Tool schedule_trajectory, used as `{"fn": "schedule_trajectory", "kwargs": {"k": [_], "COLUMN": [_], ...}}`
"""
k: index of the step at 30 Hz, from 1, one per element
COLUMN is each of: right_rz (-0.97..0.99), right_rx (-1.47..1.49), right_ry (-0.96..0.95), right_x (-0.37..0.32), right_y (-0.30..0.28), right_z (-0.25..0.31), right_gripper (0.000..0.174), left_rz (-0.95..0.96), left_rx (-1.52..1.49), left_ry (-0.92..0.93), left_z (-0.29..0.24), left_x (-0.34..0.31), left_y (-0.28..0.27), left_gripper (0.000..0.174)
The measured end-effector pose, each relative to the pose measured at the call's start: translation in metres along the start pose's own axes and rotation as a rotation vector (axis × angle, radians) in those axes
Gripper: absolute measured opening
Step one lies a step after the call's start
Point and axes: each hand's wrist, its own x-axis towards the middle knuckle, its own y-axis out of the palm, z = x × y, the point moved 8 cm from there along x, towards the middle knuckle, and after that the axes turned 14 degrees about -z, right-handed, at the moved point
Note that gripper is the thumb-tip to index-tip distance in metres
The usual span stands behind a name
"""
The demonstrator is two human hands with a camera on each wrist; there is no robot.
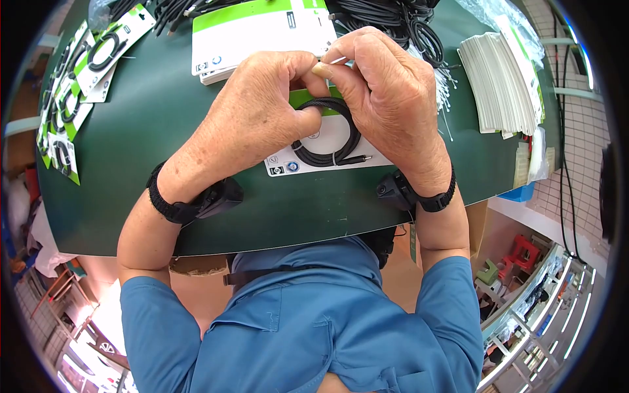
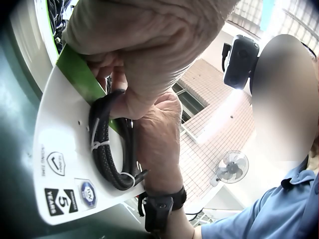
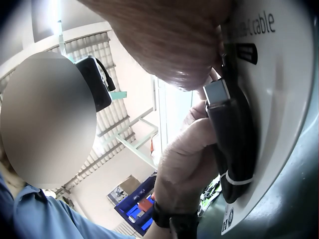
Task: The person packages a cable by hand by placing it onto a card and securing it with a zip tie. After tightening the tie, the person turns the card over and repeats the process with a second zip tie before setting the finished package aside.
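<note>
A coiled black braided cable (image 1: 350, 134) lies against a white and green packaging card (image 1: 288, 164), with white ties round the coil. My left hand (image 1: 262, 105) grips the coil, its thumb inside the loop and its index finger stretched up to the card's top. My right hand (image 1: 393, 92) pinches a small white bit, like a thin tie's end, between thumb and index finger; it is mostly hidden. Both hands' fingertips meet above the coil. In the right wrist view, a metal-tipped plug (image 3: 217, 92) sticks out from the coil. The left wrist view shows the card's printed badges (image 2: 87, 194).
A stack of cards (image 1: 262, 39) lies behind my hands. Finished-looking cards with cables (image 1: 105, 52) overlap at the left. More black cables (image 1: 393, 19) heap at the back, beside loose white ties (image 1: 445, 92). A row of white cards (image 1: 498, 85) stands at the right.
</note>
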Motion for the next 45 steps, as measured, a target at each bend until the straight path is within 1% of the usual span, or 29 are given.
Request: {"fn": "schedule_trajectory", "kwargs": {"k": [8, 20, 23, 27, 32, 35, 36, 37, 39, 41, 43, 45], "right_rz": [-0.015, -0.029, -0.055, -0.041, -0.026, 0.085, 0.086, 0.151, 0.280, 0.307, 0.355, 0.358], "right_rx": [-0.015, -0.021, 0.065, 0.099, 0.111, 0.177, 0.178, 0.206, 0.262, 0.291, 0.364, 0.377], "right_ry": [-0.010, 0.040, 0.098, 0.098, -0.006, 0.078, 0.078, 0.136, 0.252, 0.251, 0.246, 0.249], "right_x": [0.000, -0.001, -0.002, 0.002, 0.007, 0.005, 0.006, 0.005, 0.000, -0.001, -0.004, -0.002], "right_y": [-0.001, -0.001, -0.002, -0.005, -0.013, -0.016, -0.019, -0.018, -0.013, -0.013, -0.010, -0.009], "right_z": [0.000, -0.002, -0.006, -0.006, 0.003, 0.006, 0.009, 0.008, 0.005, 0.004, 0.004, 0.005], "right_gripper": [0.018, 0.018, 0.017, 0.015, 0.014, 0.024, 0.024, 0.024, 0.023, 0.022, 0.020, 0.020], "left_rz": [0.023, 0.029, 0.004, -0.006, -0.004, -0.039, -0.054, -0.054, -0.005, 0.018, 0.043, 0.051], "left_rx": [-0.004, -0.005, -0.002, 0.018, -0.009, -0.063, -0.090, -0.090, -0.104, -0.111, -0.038, 0.033], "left_ry": [-0.032, -0.026, 0.003, 0.000, -0.015, 0.002, 0.012, 0.011, -0.057, -0.093, -0.069, -0.078], "left_z": [0.000, -0.001, -0.001, 0.002, 0.003, 0.004, 0.004, 0.003, 0.002, 0.002, 0.002, 0.005], "left_x": [-0.001, -0.001, -0.001, -0.001, 0.001, 0.003, 0.003, 0.003, 0.004, 0.005, 0.007, 0.005], "left_y": [0.001, 0.000, -0.001, -0.003, -0.005, -0.004, -0.005, -0.006, -0.007, -0.006, -0.004, -0.010], "left_gripper": [0.019, 0.019, 0.018, 0.017, 0.016, 0.015, 0.015, 0.015, 0.016, 0.017, 0.019, 0.019]}}
